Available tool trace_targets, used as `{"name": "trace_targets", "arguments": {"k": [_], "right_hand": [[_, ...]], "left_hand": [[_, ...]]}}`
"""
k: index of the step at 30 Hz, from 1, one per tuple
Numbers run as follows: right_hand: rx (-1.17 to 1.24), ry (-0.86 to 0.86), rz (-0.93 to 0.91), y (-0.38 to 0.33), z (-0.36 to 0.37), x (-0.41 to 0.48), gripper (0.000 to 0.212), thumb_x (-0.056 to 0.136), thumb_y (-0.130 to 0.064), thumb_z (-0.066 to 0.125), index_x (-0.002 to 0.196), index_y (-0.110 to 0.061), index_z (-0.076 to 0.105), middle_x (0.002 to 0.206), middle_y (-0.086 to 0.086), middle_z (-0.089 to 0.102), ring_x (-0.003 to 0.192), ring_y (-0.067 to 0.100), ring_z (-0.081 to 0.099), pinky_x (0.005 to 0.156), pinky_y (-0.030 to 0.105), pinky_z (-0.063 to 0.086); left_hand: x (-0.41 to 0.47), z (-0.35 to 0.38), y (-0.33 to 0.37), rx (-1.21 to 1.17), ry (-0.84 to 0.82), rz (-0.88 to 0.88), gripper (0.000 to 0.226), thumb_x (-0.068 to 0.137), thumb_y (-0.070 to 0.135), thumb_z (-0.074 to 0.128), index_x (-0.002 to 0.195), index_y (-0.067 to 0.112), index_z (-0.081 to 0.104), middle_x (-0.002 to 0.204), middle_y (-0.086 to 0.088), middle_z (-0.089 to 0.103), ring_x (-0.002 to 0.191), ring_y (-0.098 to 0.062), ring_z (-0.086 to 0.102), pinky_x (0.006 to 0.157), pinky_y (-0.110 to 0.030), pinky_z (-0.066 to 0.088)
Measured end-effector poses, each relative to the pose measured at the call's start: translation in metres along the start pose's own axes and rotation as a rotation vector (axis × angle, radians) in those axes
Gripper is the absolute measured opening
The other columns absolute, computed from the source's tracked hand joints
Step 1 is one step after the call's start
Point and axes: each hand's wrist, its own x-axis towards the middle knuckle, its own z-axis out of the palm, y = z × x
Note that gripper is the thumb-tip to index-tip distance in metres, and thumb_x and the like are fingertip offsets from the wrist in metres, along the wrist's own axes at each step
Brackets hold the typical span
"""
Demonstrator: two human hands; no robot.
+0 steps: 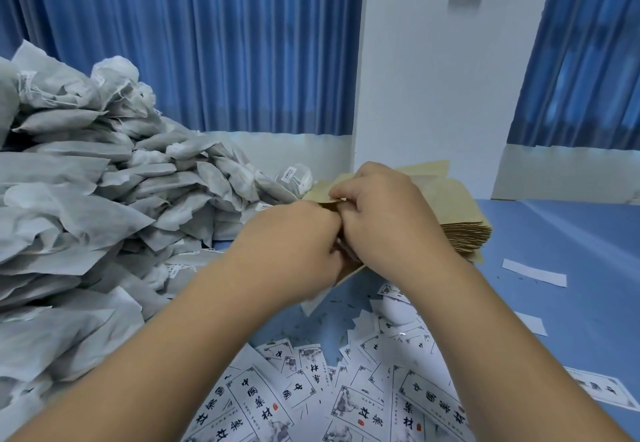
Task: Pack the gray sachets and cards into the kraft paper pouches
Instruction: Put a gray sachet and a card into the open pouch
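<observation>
A big heap of gray sachets (pixel 79 206) fills the left side of the blue table. Printed white cards (pixel 349 403) lie scattered at the front. A stack of kraft paper pouches (pixel 464 230) rests at the middle right. My left hand (pixel 298 244) and my right hand (pixel 384 213) meet over a single kraft pouch (pixel 322 192) held above the stack. The right fingers pinch its top edge and the left fingers grip its lower part. What lies inside the pouch is hidden by my hands.
Blank white paper slips (pixel 533 272) lie on the blue table (pixel 568 241) at the right. Blue curtains (pixel 214 43) and a white wall pillar (pixel 433 78) stand behind the table.
</observation>
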Motion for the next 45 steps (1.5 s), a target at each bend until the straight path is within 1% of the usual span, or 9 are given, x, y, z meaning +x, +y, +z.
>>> {"name": "trace_targets", "arguments": {"k": [4, 8, 12, 17, 21, 29, 36, 40, 45], "right_hand": [[0.029, 0.054, 0.016, 0.003, -0.004, 0.003, 0.022, 0.089, -0.013, 0.050, 0.093, -0.008, 0.071, 0.097, 0.008, 0.055, 0.091, 0.029, 0.055, 0.079, 0.040, 0.047], [0.115, 0.071, -0.018, 0.002, -0.005, 0.004, 0.019, 0.087, -0.008, 0.053, 0.089, 0.000, 0.069, 0.094, 0.010, 0.057, 0.088, 0.028, 0.056, 0.078, 0.041, 0.048], [0.182, 0.074, -0.020, -0.001, -0.004, 0.002, 0.015, 0.087, -0.007, 0.056, 0.088, -0.001, 0.070, 0.091, 0.007, 0.058, 0.085, 0.025, 0.056, 0.076, 0.041, 0.049], [0.097, 0.088, 0.002, 0.008, -0.008, 0.003, 0.017, 0.086, -0.013, 0.056, 0.085, -0.011, 0.073, 0.091, 0.006, 0.060, 0.086, 0.026, 0.057, 0.077, 0.040, 0.050], [-0.015, 0.132, 0.074, 0.023, -0.017, 0.004, 0.019, 0.088, -0.017, 0.056, 0.089, -0.015, 0.074, 0.090, 0.006, 0.058, 0.085, 0.027, 0.056, 0.075, 0.040, 0.049], [0.183, 0.138, 0.072, 0.028, -0.016, 0.006, 0.016, 0.087, -0.012, 0.062, 0.093, -0.015, 0.076, 0.080, -0.003, 0.056, 0.083, 0.017, 0.055, 0.078, 0.029, 0.044], [0.342, 0.180, 0.060, 0.022, -0.014, 0.007, 0.018, 0.086, -0.011, 0.064, 0.097, -0.018, 0.077, 0.071, -0.021, 0.050, 0.070, -0.006, 0.049, 0.073, -0.001, 0.034], [0.294, 0.186, 0.134, 0.032, -0.022, 0.008, 0.018, 0.089, -0.014, 0.062, 0.099, -0.019, 0.076, 0.082, -0.013, 0.058, 0.080, 0.001, 0.050, 0.071, 0.005, 0.035], [0.270, 0.217, 0.175, 0.036, -0.029, 0.009, 0.018, 0.089, -0.017, 0.061, 0.098, -0.023, 0.076, 0.099, -0.005, 0.067, 0.085, 0.006, 0.053, 0.074, 0.011, 0.036]], "left_hand": [[0.004, 0.003, 0.002, -0.178, 0.135, -0.069, 0.015, 0.084, 0.036, 0.056, 0.087, 0.022, 0.052, 0.081, 0.006, 0.052, 0.085, -0.026, 0.059, 0.067, -0.035, 0.046], [0.002, 0.013, 0.006, 0.052, 0.184, -0.140, 0.014, 0.086, 0.039, 0.050, 0.091, 0.025, 0.050, 0.088, 0.005, 0.058, 0.075, -0.023, 0.054, 0.050, -0.029, 0.029], [-0.001, 0.020, 0.018, 0.169, 0.118, -0.184, 0.012, 0.090, 0.026, 0.047, 0.097, 0.021, 0.056, 0.072, 0.003, 0.034, 0.064, -0.021, 0.038, 0.044, -0.028, 0.015], [0.003, 0.018, 0.009, -0.283, 0.100, -0.054, 0.020, 0.084, 0.034, 0.054, 0.099, 0.021, 0.057, 0.097, 0.002, 0.059, 0.088, -0.019, 0.056, 0.068, -0.026, 0.040], [0.006, 0.014, -0.001, -0.534, 0.262, 0.041, 0.038, 0.077, 0.012, 0.071, 0.113, 0.014, 0.058, 0.110, 0.004, 0.054, 0.094, 0.006, 0.040, 0.083, 0.004, 0.026], [-0.001, 0.027, -0.004, -0.299, 0.547, 0.096, 0.008, 0.079, 0.014, 0.076, 0.086, 0.012, 0.074, 0.100, -0.001, 0.069, 0.085, -0.024, 0.067, 0.067, -0.040, 0.056], [0.002, 0.024, 0.003, -0.154, 0.170, 0.236, 0.029, 0.096, 0.027, 0.051, 0.090, 0.005, 0.070, 0.096, -0.005, 0.061, 0.090, -0.027, 0.056, 0.075, -0.044, 0.047], [-0.001, 0.019, 0.000, -0.076, 0.031, 0.281, 0.073, 0.092, 0.061, 0.015, 0.125, 0.016, 0.061, 0.140, 0.000, 0.048, 0.127, -0.019, 0.042, 0.102, -0.040, 0.037], [-0.004, 0.016, 0.003, 0.016, 0.237, 0.239, 0.059, 0.081, 0.052, 0.063, 0.124, 0.013, 0.063, 0.142, -0.014, 0.047, 0.125, -0.032, 0.049, 0.095, -0.044, 0.041]]}}
